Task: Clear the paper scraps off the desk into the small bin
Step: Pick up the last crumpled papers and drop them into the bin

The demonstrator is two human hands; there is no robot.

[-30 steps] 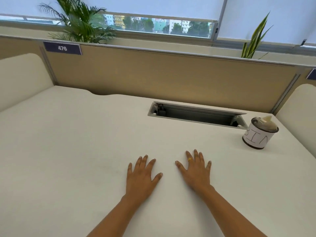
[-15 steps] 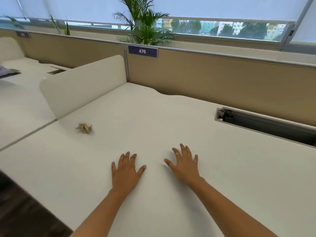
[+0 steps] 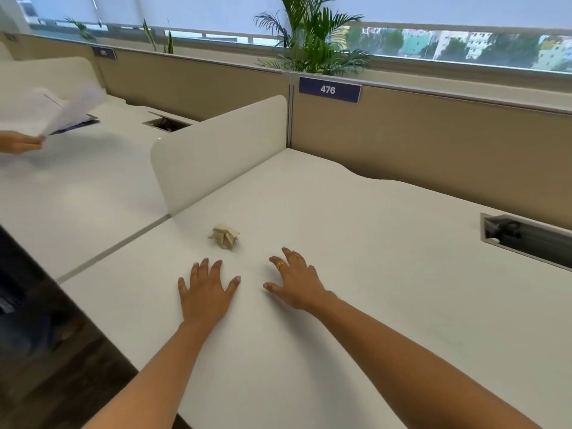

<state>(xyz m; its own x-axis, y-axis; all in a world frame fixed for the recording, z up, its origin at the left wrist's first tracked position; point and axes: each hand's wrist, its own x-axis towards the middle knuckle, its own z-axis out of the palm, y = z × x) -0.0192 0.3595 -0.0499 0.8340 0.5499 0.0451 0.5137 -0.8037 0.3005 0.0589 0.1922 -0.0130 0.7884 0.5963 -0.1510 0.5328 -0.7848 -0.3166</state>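
White counter [image 3: 356, 274] fills most of the view, w/ a tan wall panel [image 3: 433, 156] along its far side & a window above that. Blue tag [image 3: 329, 89] on the panel reads 476. Green plant [image 3: 312, 41] stands behind the panel at abt 12 o'clock. Short white divider [image 3: 216, 150] stands at 11 o'clock, between this counter & the next one. Long metal slot [image 3: 526, 239] is cut into the counter at 3 o'clock.

Both bare hands lie near the middle of the view, palms down, holding nothing. Left hand [image 3: 205, 294] is flat on the counter, fingers spread wide. Right hand [image 3: 297, 283] is just beside it, also loose & released, fingers bent a little, so the knuckles sit up off the top. Gold ring [image 3: 279, 265] is on one finger of the right hand.

One paper scrap [image 3: 224, 236], crumpled & tan, sits on the counter at abt 12 o'clock from the left hand, near its fingertips but not touching. It is at abt 10 o'clock from the right hand. Small bin is out of view.

At 9 o'clock, at the next counter, another person's hand [image 3: 18, 142] holds some white sheets [image 3: 46, 108]; they look blurry.
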